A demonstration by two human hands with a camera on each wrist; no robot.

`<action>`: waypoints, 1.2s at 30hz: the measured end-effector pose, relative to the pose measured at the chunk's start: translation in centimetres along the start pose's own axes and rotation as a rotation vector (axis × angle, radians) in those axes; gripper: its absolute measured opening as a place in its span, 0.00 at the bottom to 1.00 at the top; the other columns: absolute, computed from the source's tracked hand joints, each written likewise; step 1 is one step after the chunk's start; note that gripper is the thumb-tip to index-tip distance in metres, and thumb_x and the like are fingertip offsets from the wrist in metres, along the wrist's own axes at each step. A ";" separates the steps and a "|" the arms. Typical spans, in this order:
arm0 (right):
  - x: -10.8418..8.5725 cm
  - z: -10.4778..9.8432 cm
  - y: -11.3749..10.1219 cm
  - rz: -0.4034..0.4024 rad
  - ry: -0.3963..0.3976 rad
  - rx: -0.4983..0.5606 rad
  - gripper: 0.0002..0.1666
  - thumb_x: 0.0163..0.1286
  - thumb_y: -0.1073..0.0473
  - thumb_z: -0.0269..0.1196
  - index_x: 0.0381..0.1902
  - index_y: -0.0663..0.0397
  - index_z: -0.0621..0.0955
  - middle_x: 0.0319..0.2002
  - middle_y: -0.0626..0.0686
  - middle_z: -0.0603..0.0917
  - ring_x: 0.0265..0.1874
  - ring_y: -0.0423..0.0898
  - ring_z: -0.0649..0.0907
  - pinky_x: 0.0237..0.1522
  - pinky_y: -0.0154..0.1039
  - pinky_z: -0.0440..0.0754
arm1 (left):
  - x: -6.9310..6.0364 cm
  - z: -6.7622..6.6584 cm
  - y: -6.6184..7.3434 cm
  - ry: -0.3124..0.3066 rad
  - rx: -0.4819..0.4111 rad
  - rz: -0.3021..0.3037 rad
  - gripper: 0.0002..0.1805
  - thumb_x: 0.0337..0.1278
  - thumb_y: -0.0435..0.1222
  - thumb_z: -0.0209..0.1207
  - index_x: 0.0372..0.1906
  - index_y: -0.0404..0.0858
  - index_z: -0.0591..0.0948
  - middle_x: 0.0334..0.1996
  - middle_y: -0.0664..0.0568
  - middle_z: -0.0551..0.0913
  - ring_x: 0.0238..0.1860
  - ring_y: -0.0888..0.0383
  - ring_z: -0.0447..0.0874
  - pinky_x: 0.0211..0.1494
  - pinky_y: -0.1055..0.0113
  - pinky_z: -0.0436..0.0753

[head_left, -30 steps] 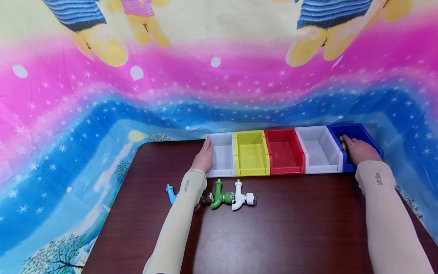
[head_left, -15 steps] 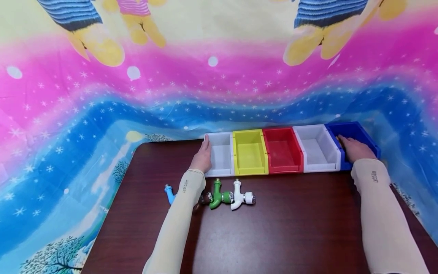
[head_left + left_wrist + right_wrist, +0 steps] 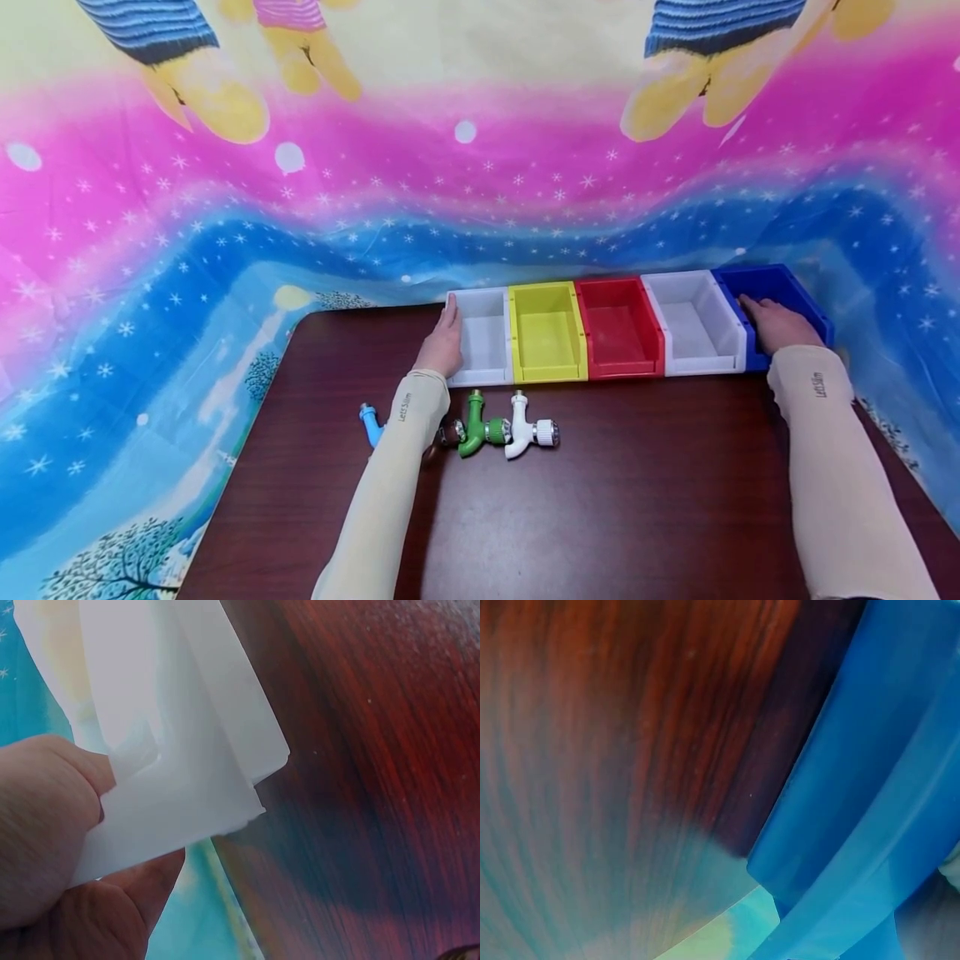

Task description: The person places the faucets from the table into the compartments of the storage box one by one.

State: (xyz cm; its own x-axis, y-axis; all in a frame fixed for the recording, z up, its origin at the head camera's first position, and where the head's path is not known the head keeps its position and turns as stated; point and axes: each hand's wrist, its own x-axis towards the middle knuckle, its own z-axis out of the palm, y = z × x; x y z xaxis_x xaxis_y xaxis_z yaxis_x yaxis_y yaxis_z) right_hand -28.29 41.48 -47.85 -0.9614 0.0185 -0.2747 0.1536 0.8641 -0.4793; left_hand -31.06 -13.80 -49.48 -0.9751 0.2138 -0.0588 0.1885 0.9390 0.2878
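Note:
In the head view my left hand (image 3: pixel 441 346) is at the left end of a row of open-front bins. It grips the side wall of a white bin (image 3: pixel 180 787), thumb on one face and fingers on the other in the left wrist view. My right hand (image 3: pixel 782 325) reaches into the blue bin (image 3: pixel 806 308) at the right end, fingertips near its left wall. Whether those fingers hold anything is hidden. The right wrist view shows only the bin's blue wall (image 3: pixel 855 795) close up, with no hand visible.
Between them stand a yellow bin (image 3: pixel 547 333), a red bin (image 3: pixel 621 333) and another white bin (image 3: pixel 692 329). A green tap (image 3: pixel 475 429) and a white tap (image 3: pixel 521 429) lie on the dark table (image 3: pixel 600 517). A blue tap (image 3: pixel 371 423) is partly behind the left sleeve.
A small yellowish bit at my right fingertips, visible earlier, is now out of sight. The head view has shifted slightly. My left hand stays at the white bin.

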 end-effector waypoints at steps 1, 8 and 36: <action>0.1 0.0 0.1 -0.023 0.004 -0.042 0.42 0.86 0.52 0.43 0.84 0.51 0.35 0.79 0.75 0.36 0.77 0.78 0.37 0.68 0.80 0.41 | 0.0 0.1 -0.1 -0.002 -0.001 -0.001 0.44 0.65 0.17 0.52 0.83 0.33 0.50 0.86 0.49 0.31 0.85 0.47 0.40 0.57 0.57 0.86; 0.4 0.0 0.4 -0.078 0.040 -0.179 0.46 0.81 0.66 0.53 0.84 0.59 0.39 0.78 0.79 0.44 0.76 0.80 0.45 0.69 0.80 0.44 | 0.4 0.4 -0.3 0.001 0.000 0.000 0.45 0.63 0.17 0.53 0.83 0.33 0.50 0.86 0.50 0.31 0.85 0.48 0.40 0.63 0.57 0.83; 3.6 -1.3 3.1 -0.064 -0.078 -0.251 0.50 0.79 0.37 0.52 0.83 0.60 0.49 0.74 0.82 0.55 0.70 0.85 0.56 0.63 0.82 0.57 | 0.6 0.6 -0.3 -0.002 0.031 -0.009 0.44 0.65 0.18 0.52 0.83 0.34 0.49 0.86 0.50 0.31 0.85 0.51 0.38 0.54 0.60 0.87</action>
State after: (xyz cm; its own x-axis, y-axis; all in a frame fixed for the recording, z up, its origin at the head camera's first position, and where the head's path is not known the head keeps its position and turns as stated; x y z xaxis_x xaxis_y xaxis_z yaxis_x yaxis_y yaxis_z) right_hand -31.60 44.91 -49.23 -0.9454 -0.0705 -0.3182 0.0222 0.9601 -0.2788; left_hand -31.66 -13.80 -50.16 -0.9766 0.2057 -0.0631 0.1833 0.9489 0.2570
